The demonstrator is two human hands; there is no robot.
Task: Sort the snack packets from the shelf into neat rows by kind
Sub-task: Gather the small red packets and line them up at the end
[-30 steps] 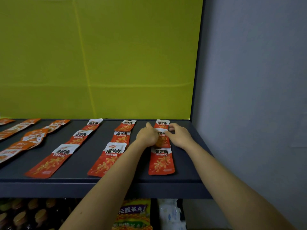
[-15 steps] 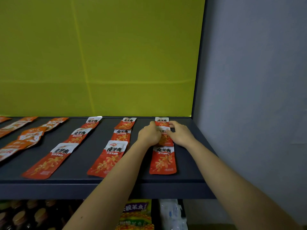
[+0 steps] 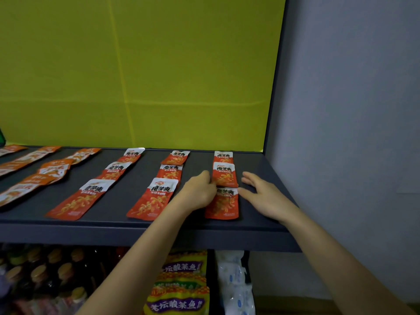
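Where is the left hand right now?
Head view: the left hand is on the shelf, at the left edge of the rightmost row's middle packet.

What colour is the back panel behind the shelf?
The back panel is yellow-green, clearest in the head view.

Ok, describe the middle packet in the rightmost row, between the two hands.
The middle packet is a small flat pouch of glossy film, white across the top with black characters, red-orange below with a picture of orange strips. It lies face up on the dark shelf, its near edge overlapping the front packet, its far edge over the back packet. The left hand has curled fingers at its left edge; a pinch cannot be confirmed. The right hand lies open beside it, apart.
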